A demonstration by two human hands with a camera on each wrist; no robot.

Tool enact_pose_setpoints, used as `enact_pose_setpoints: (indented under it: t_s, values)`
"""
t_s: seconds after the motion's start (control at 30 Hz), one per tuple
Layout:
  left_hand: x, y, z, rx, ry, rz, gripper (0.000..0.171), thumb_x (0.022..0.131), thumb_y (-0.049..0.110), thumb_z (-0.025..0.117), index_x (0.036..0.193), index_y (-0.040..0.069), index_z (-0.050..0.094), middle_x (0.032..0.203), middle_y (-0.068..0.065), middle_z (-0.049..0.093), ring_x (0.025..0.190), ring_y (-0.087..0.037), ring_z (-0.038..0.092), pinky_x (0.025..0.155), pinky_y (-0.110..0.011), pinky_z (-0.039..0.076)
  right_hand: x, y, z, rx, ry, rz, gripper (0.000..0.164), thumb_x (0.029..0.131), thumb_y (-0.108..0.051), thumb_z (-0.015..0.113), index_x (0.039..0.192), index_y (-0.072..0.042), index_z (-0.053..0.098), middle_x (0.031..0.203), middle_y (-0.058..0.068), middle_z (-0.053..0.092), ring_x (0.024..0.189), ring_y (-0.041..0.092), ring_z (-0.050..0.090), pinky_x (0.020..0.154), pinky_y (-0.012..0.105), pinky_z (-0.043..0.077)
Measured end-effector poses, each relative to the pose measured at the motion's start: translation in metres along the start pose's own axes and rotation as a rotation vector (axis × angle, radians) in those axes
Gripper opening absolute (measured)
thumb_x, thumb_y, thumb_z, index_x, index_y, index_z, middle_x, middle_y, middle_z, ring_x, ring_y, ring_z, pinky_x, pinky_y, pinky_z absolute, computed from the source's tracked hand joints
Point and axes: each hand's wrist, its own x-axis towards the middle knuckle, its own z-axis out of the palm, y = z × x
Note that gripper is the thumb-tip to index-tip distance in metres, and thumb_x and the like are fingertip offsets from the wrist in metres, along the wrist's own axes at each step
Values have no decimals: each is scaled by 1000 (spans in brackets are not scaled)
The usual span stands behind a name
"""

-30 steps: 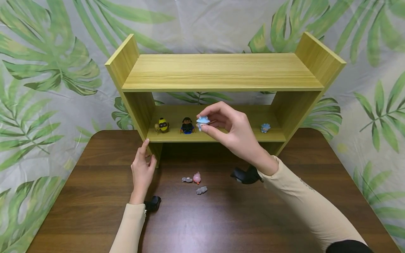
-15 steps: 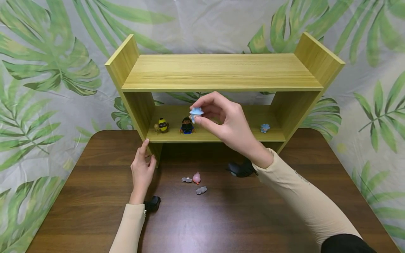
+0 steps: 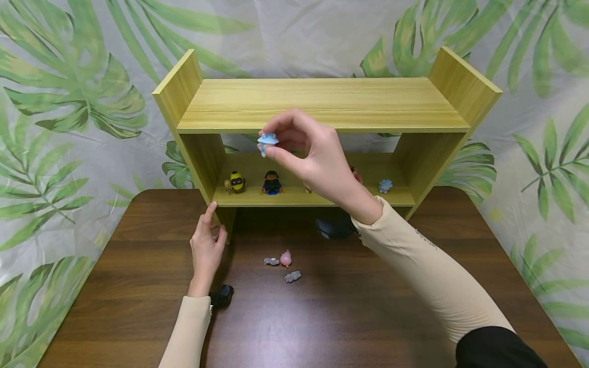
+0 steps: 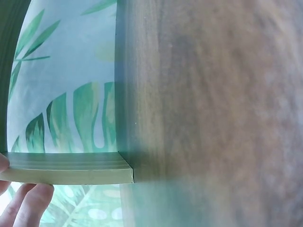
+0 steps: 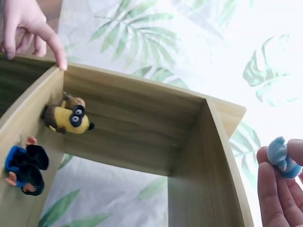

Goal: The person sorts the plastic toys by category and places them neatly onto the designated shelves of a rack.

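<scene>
My right hand (image 3: 313, 158) pinches a small light-blue figurine (image 3: 268, 143) with a wide hat between thumb and fingertips. It is raised in front of the shelf unit, near the front edge of the upper board (image 3: 317, 105). In the right wrist view the blue figurine (image 5: 278, 153) shows beside the shelf. My left hand (image 3: 208, 250) grips the shelf's left side panel (image 3: 202, 168), index fingertip at the corner of the middle board. The left wrist view has fingers (image 4: 35, 203) on one side of the panel edge (image 4: 75, 175) and a fingertip on the other.
On the middle board stand a yellow goggled figure (image 3: 236, 182), a dark-haired figure in blue (image 3: 272, 184) and a blue figurine (image 3: 385, 186); my right hand partly hides others. Two grey figurines (image 3: 292, 276) and a pink one (image 3: 286, 258) lie on the brown table (image 3: 345, 317).
My right hand has risen and moved left with the blue figurine, from in front of the middle board up to the upper board's edge. My left hand stays put.
</scene>
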Motion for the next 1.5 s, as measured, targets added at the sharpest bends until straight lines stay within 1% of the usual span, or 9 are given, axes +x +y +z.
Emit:
enact_pose_setpoints:
  t_s: [0.17,0.43,0.6,0.67,0.83,1.0,1.2,1.5]
  values:
    - [0,0,0,1,12,7,73,83,-12,58,142,26,39,97,-17,55,82,-30,63,53,-41,56,12,0,4,-8,-7,24,19,85,6,67,102,7,59,99,10,62,84,17,64,79,34,54]
    - [0,-1,1,3,13,4,73,83,-12,58,143,25,39,94,-16,54,78,-28,63,50,-40,53,34,1,11,-23,-23,30,16,85,7,66,99,7,58,96,11,62,86,14,64,79,32,54]
    - [-1,-1,2,-1,14,6,73,83,-13,58,143,24,39,96,-17,55,80,-29,63,52,-41,55,47,0,15,-33,-33,93,16,85,6,66,99,6,58,95,9,62,86,13,64,80,29,54]
    - [-1,-2,2,-2,14,7,73,83,-13,58,143,23,39,96,-18,55,80,-29,63,52,-41,55,52,0,16,-21,-34,124,17,85,6,66,99,6,57,95,10,62,87,14,64,81,28,53]
    - [-1,-2,2,-1,12,2,73,83,-12,58,143,24,39,94,-18,55,78,-28,63,52,-40,54,61,3,18,-13,-39,161,19,84,7,67,101,6,57,97,11,61,88,15,64,81,27,53]
    - [0,-2,2,-10,14,3,74,82,-14,58,143,24,39,94,-18,55,77,-30,64,52,-42,55,69,8,20,-54,-58,165,18,86,4,66,101,4,58,98,9,61,89,13,64,81,25,52]
    - [0,-1,1,-8,7,-2,73,83,-12,58,143,26,39,95,-19,55,79,-31,64,53,-42,55,78,14,22,-99,-80,126,16,86,5,65,99,3,57,95,8,61,85,11,64,78,25,53]
    - [1,-1,1,-8,15,2,73,83,-13,57,142,26,39,96,-18,55,77,-33,65,54,-44,56,92,19,29,-191,-130,207,13,87,2,65,97,1,57,94,5,61,85,10,63,79,20,52]
